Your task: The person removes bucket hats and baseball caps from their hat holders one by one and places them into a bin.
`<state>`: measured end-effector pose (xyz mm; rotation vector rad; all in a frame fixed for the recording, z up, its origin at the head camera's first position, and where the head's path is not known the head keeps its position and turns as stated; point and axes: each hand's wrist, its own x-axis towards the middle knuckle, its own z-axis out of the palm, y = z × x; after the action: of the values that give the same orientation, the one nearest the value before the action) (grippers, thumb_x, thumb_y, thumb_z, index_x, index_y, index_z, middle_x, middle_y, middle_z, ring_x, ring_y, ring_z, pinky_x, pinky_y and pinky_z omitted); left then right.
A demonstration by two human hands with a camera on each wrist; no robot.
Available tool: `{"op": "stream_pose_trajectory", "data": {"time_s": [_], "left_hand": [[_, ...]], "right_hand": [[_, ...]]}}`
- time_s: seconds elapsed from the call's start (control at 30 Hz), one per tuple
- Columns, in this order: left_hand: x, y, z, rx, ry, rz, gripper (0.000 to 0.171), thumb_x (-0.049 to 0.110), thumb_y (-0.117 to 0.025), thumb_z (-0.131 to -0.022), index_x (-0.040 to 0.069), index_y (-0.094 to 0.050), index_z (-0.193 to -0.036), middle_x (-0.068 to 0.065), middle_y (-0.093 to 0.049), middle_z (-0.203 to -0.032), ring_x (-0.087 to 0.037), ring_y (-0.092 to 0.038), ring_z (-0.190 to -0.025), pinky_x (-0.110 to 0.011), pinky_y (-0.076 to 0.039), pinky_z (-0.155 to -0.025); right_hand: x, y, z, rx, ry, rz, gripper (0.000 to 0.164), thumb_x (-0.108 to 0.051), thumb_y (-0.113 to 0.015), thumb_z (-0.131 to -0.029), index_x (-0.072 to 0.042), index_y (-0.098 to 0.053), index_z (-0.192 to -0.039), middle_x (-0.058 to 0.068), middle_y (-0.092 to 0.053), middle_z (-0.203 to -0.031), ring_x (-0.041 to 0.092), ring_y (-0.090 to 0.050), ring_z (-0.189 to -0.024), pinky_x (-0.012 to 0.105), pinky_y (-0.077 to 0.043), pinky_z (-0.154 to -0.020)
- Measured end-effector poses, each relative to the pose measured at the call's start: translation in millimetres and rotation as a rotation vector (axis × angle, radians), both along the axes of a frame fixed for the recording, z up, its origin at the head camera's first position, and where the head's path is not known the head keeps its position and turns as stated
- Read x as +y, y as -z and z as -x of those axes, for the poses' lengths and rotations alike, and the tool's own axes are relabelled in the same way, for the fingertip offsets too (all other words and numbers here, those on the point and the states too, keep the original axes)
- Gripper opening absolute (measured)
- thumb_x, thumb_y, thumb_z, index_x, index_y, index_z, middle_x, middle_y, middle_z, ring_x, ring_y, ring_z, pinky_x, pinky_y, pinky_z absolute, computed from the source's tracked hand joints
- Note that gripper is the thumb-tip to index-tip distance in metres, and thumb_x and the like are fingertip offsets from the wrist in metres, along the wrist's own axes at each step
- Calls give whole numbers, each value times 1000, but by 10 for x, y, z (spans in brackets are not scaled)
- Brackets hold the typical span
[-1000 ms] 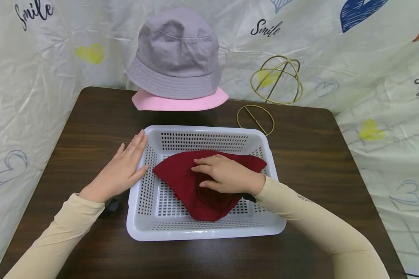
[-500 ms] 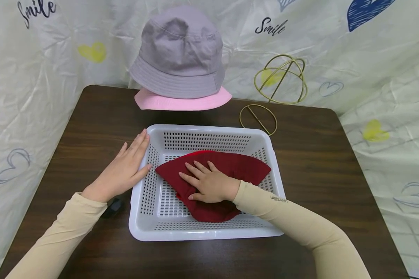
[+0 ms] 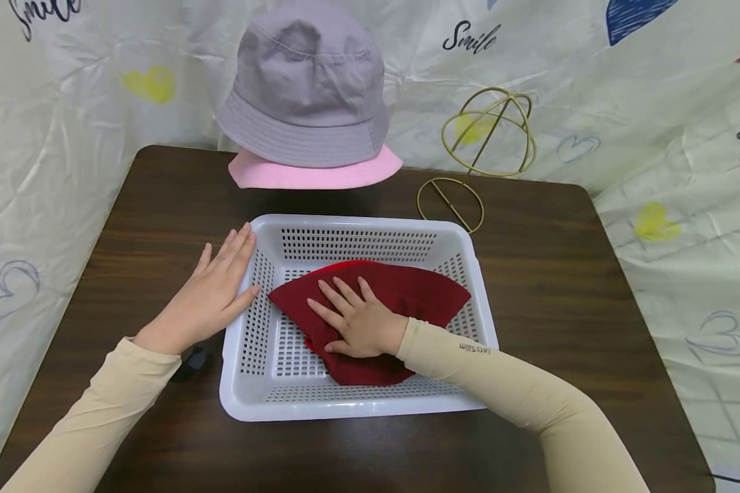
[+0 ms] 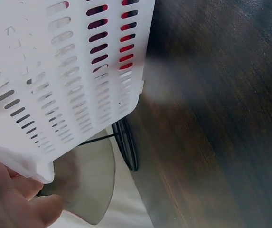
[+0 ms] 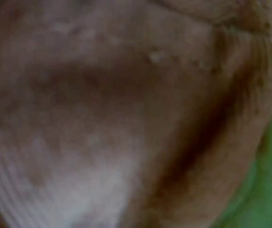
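"Inside the white basket point(image 3: 358, 412), where does the dark red hat point(image 3: 428, 291) lie, and how are your hands set?"

"It lies flattened over the slotted floor, a brighter red edge showing along its far side; my right hand point(image 3: 359, 325) rests palm-down on it, fingers straight and spread, pinching nothing; my left hand point(image 3: 206, 298) lies against the left rim, fingers extended, thumb apart, with no grip taken."

"What does the step require?"

"I judge it as pressing flat; spread the load over palm and fingertips alike; work from the middle toward the edges, so that folds run outward; brace the rim with the left hand, since so light a basket could slide on the table point(image 3: 567, 308); avoid driving the fabric against the wall, where it may bunch; my palm covers part of the hat, so I cannot tell whether a crease lies beneath."
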<state>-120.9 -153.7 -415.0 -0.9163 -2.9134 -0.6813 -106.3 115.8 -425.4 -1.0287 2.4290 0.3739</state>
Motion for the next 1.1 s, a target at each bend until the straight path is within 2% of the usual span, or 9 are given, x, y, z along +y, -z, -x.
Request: {"op": "stream_pose_trajectory", "data": {"time_s": [0.1, 0.2, 0.33, 0.47, 0.67, 0.9, 1.1], "left_hand": [[12, -9, 6, 22, -3, 28, 78, 30, -55, -91, -3, -15, -149, -17, -10, -156, -36, -6, -142, -62, -1, -108], [25, -3, 14, 35, -3, 52, 77, 31, -54, -91, -3, -16, -149, -17, -10, -156, -35, -6, -143, -62, -1, -108], [32, 4, 15, 32, -3, 65, 77, 32, -53, -92, -3, -15, -149, -17, -9, -156, -35, -5, -143, -63, -4, -108], [15, -2, 5, 27, -8, 71, 77, 31, -53, -93, -3, -14, -149, -17, -9, -156, -35, -5, -143, -64, -4, -107], [8, -10, 6, 37, -9, 59, 76, 31, -53, -92, -3, -15, -149, -17, -9, -156, -36, -6, -142, -61, 1, -108], [24, -17, 11, 46, -6, 81, 76, 32, -53, -92, -4, -16, -148, -18, -10, -156, -35, -6, -143, -61, 1, -108], [19, -57, 4, 67, -9, 119, 76, 31, -53, -91, -6, -18, -147, -20, -13, -155, -36, -10, -142, -60, 2, -109]], "right_hand": [[30, -115, 37, -27, 28, 66, 82, -59, -46, -90, -24, -7, -153, 9, 6, -158, 31, 1, -144, 57, -7, -110], [105, -296, 53, -26, 53, 110, 80, -55, -51, -90, -20, -16, -152, 12, 1, -158, 31, -3, -144, 59, -10, -110], [312, -523, 26, 7, 74, 119, 80, -51, -57, -88, -15, -24, -151, 15, -7, -157, 33, -9, -143, 61, -14, -108], [561, -609, -23, 23, 93, 105, 80, -49, -61, -87, -12, -28, -149, 17, -8, -156, 37, -11, -142, 64, -17, -105], [739, -572, -57, -56, 138, 36, 86, -48, -64, -85, -11, -23, -151, 17, -8, -157, 39, -10, -141, 65, -16, -105], [747, -385, 20, -150, 190, -6, 97, -45, -66, -83, -11, -7, -153, 16, -3, -157, 37, -4, -142, 63, -9, -107], [701, -271, 38, -161, 201, -84, 101, -48, -64, -83, -12, 0, -152, 14, 5, -157, 36, 2, -143, 60, -4, -109]]}}
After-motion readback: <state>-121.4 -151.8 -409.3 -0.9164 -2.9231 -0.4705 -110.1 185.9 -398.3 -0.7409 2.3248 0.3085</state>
